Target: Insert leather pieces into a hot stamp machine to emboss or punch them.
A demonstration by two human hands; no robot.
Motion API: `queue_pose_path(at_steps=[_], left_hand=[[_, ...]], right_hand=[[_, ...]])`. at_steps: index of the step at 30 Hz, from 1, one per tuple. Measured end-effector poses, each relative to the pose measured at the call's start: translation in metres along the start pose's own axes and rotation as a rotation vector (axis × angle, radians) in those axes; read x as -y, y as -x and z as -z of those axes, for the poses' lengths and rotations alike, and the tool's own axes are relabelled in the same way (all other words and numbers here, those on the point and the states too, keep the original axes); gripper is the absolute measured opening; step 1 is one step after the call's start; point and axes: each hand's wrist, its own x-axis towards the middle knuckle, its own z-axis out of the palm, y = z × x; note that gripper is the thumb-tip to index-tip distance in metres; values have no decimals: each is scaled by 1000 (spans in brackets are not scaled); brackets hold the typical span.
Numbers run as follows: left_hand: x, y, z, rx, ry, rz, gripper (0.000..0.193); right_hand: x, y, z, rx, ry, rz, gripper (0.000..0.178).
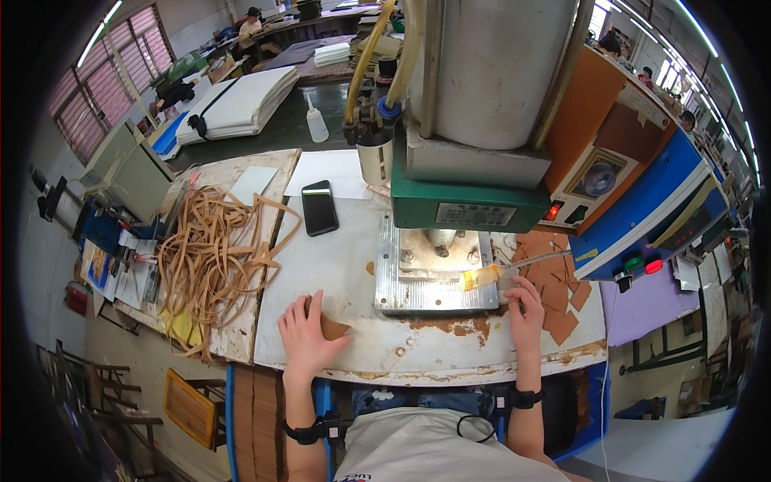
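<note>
My left hand [303, 337] rests on the white worktop with its fingers spread and thumb out. Under and beside it lies a brown leather piece [332, 328], partly covered by the hand. My right hand [525, 312] is at the right edge of the press's metal base plate [438, 306], its fingers curled; whatever is between them is too small to make out. Over the plate hangs the green press head [466, 201], with a metal fitting beneath it. A lit yellowish lamp [480, 278] on a thin arm shines onto the plate, close to my right fingers.
Brown leather pieces [554, 281] lie scattered right of the press. Tangled tan strips [217, 257] heap up at the left. A black phone [320, 209], a white squeeze bottle [316, 122] and an orange control box [598, 136] stand around. Other people sit farther off.
</note>
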Motion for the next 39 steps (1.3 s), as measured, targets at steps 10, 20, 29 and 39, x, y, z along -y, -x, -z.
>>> queue_pose_path(at_steps=[10,20,29,39], left_hand=[[0,-18,40,139,375,90,94],[-14,6,12,140,-73,138,106],[-17,4,25,84,130,100,102],[-21,12,-2,45,-17,155,95]], right_hand=[[-8,-1,-2,3,7,28,11],[-3,-1,-1,44,-39,18,11],[-5,-2,-2,28,-50,34,13],[0,-1,-3,30,-57,-4,12]])
